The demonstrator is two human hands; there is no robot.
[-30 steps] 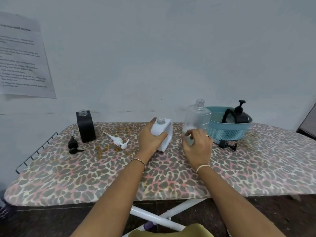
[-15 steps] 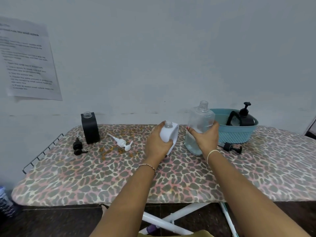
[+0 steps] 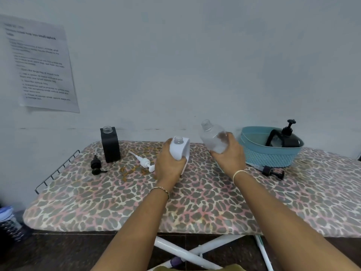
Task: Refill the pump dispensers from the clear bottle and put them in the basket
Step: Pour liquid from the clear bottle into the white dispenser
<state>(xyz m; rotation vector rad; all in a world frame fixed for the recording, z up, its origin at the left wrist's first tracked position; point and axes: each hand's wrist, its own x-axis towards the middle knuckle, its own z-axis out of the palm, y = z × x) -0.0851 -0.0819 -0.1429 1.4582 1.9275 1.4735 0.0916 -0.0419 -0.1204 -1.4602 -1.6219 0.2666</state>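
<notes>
My left hand (image 3: 169, 165) grips a white dispenser bottle (image 3: 180, 148) that stands uncapped on the ironing board. My right hand (image 3: 229, 155) holds the clear bottle (image 3: 212, 136) lifted off the board and tilted left, its open neck pointing toward the white bottle. A white pump head (image 3: 143, 161) lies just left of my left hand. A black square dispenser (image 3: 110, 145) stands uncapped at the back left, with a black pump head (image 3: 96, 166) beside it. The blue basket (image 3: 269, 157) at the right holds a black pump dispenser (image 3: 285, 137).
Another black pump head (image 3: 272, 171) lies in front of the basket. The leopard-print ironing board (image 3: 195, 202) has a wire rack (image 3: 56, 171) at its left end. A paper sheet (image 3: 42, 65) hangs on the wall. A patterned bottle (image 3: 8, 222) stands on the floor at lower left.
My right hand has lifted the clear bottle off the board and tilted it left toward the white bottle. My left hand keeps its hold on the white bottle.
</notes>
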